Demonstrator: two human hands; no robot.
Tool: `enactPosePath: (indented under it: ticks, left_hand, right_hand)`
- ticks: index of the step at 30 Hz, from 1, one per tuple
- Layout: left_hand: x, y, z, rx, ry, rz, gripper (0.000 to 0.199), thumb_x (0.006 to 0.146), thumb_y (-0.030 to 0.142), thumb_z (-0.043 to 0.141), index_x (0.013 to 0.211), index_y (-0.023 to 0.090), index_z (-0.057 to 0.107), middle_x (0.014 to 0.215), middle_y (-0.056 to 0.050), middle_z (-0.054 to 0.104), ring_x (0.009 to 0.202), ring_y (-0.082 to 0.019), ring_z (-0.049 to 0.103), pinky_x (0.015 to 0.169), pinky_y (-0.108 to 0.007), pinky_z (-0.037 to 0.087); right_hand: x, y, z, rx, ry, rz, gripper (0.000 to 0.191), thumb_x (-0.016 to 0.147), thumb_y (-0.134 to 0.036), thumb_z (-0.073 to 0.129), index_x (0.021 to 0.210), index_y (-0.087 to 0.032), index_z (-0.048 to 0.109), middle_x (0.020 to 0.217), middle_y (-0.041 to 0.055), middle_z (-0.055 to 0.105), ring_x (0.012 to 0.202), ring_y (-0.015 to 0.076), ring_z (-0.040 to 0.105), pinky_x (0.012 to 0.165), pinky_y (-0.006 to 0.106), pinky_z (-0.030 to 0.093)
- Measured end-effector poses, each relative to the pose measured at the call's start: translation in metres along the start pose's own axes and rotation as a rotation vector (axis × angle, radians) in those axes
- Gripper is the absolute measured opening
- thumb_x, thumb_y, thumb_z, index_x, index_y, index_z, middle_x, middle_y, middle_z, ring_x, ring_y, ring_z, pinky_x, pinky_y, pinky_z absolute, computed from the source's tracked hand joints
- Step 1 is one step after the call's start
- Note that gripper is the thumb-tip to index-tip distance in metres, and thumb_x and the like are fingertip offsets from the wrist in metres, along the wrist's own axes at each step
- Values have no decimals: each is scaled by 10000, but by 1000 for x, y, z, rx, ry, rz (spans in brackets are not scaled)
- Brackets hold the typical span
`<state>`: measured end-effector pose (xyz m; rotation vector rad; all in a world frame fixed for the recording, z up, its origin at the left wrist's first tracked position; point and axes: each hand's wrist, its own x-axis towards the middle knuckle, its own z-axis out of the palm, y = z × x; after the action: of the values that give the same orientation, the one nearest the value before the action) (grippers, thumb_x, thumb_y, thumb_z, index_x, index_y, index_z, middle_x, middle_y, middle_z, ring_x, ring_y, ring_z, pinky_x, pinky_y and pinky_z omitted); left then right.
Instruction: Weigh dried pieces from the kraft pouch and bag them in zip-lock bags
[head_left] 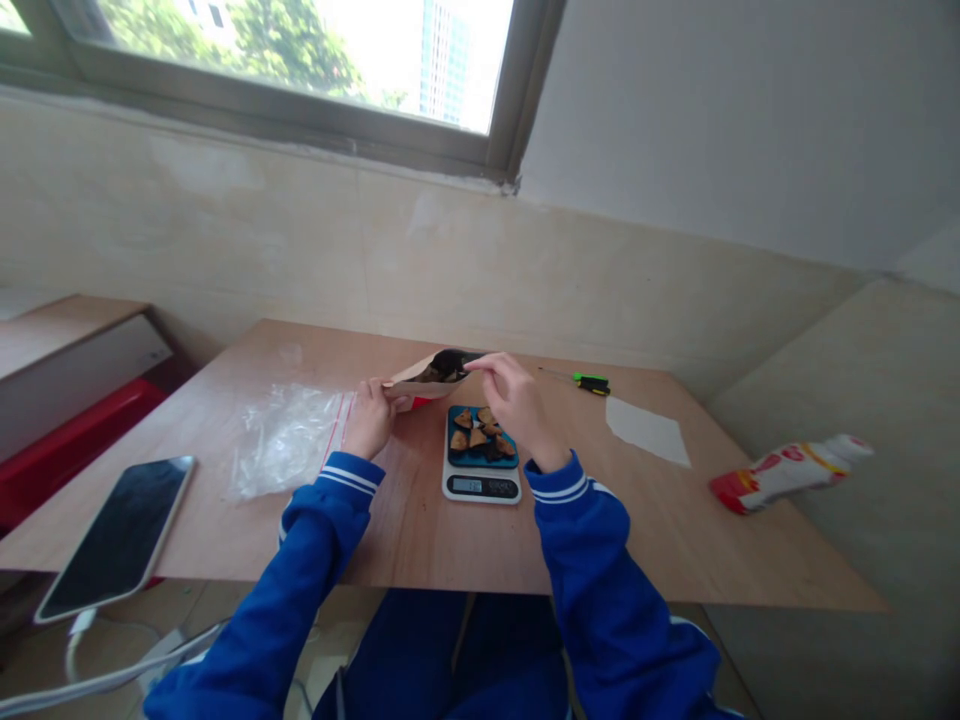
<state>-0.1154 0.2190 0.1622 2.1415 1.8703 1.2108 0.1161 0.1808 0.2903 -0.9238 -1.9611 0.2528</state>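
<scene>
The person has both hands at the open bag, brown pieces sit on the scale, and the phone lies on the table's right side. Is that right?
Not quite: the head view shows the phone on the left of the table. Otherwise yes: left hand and right hand are at the open bag, and brown pieces sit on the scale.

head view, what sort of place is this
Probably a simple indoor work corner: a wooden table by a wall, a digital scale on it, and a window above.
</scene>
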Motion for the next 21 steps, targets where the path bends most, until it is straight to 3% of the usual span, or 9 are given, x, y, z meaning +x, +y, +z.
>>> enactPosePath:
  ticks: [4,9,14,21]
  left_hand:
    - [-17,5,-2,24,-23,56,293,859,142,437,1149,113,470,1063,-150,496,1029,-285,526,912,-467,451]
    - [-29,11,-4,48,-40,71,351,837,90,403,1179,119,477,1080,-152,485,1012,-283,515,881,-456,464]
    - [-31,15,-5,62,-50,57,390,809,45,383,1178,119,484,1075,-146,474,1039,-281,507,885,-443,466]
    - [-35,20,-6,65,-68,49,414,797,24,365,1180,112,492,1090,-149,476,1060,-282,494,888,-452,467]
  right_hand:
    - [17,4,-1,-90,-362,9,321,851,-39,424,968,-142,704,997,81,716,954,180,654,890,307,495]
    - [19,2,1,-222,-619,124,368,835,-30,435,1033,-135,727,1095,91,726,1010,202,672,926,290,492]
    - [12,-5,6,-347,-674,106,401,854,-29,438,1148,-164,675,1234,82,665,1142,214,618,997,295,451]
    - [3,-6,14,-526,-683,170,346,895,-65,427,1150,-134,652,1246,149,644,1152,258,608,1006,362,446]
